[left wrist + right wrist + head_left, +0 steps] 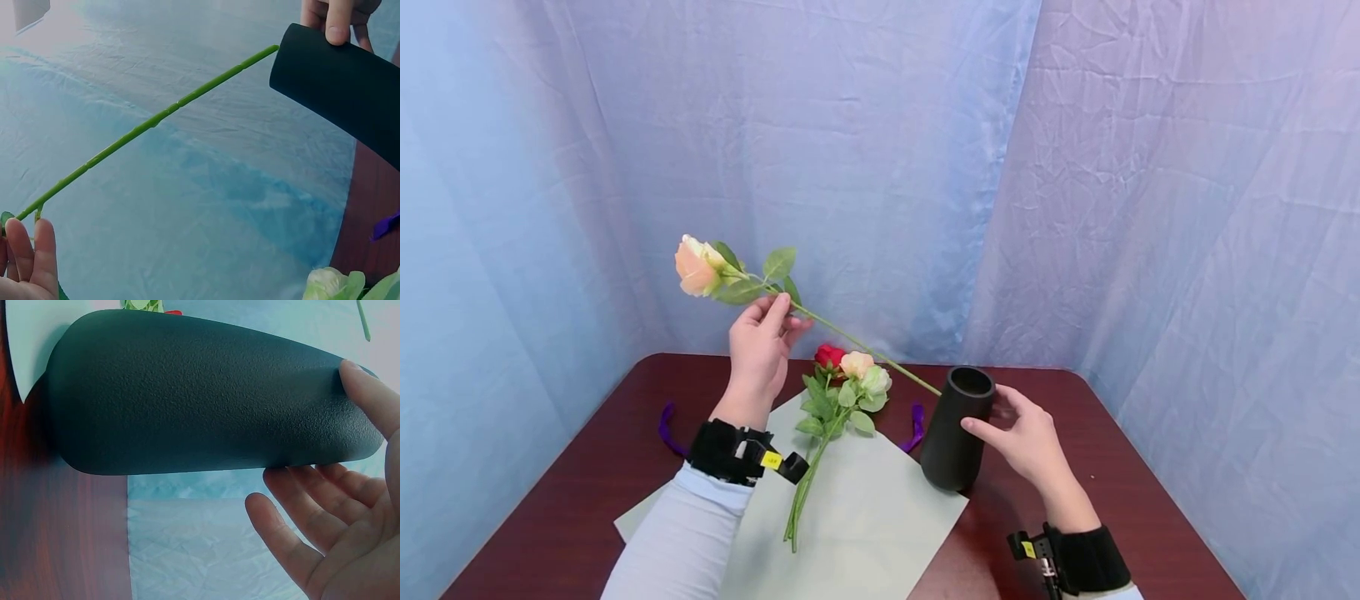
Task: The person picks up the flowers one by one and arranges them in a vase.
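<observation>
Matte black, the vase (953, 446) stands with the right hand (1026, 429) clasping its upper part between thumb and fingers. Left of the vase, the left hand (758, 342) pinches the long-stemmed peach rose (698, 267), whose stem end is just beside the vase's top, outside it. Also left of the vase, three flowers (859, 367) lie on pale paper (880, 508). Both wrist straps (718, 450) bear yellow labels (771, 459), their print too small to read.
</observation>
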A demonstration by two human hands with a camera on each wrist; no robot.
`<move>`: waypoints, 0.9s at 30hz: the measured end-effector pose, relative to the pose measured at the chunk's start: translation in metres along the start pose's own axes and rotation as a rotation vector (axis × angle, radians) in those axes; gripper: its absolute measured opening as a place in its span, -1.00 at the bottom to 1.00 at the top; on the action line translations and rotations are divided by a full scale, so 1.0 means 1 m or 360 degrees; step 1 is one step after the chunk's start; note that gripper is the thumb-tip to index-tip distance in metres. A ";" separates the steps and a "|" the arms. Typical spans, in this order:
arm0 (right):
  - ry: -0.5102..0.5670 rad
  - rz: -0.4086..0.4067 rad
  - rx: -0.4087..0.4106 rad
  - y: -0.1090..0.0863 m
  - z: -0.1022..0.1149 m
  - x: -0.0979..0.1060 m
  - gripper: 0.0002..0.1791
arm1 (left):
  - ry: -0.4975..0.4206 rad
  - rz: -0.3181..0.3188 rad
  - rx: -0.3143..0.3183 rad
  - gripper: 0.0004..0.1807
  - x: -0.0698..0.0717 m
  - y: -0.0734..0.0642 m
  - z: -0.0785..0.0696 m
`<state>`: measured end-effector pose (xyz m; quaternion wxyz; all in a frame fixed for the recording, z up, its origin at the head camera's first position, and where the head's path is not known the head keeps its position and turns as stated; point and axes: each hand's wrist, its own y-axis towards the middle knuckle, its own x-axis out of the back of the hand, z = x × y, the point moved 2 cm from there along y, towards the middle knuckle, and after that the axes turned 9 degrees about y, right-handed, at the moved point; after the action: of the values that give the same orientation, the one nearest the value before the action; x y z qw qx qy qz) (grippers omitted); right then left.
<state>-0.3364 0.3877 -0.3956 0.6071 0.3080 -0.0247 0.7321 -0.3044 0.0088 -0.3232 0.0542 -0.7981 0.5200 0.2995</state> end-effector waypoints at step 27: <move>-0.0005 -0.0003 0.0010 0.000 0.001 -0.001 -0.15 | -0.0007 0.0015 -0.0091 -0.83 -0.029 0.011 0.000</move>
<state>-0.3355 0.3864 -0.3956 0.6068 0.3109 -0.0231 0.7312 -0.3220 0.0274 -0.3050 0.0312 -0.7960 0.5150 0.3164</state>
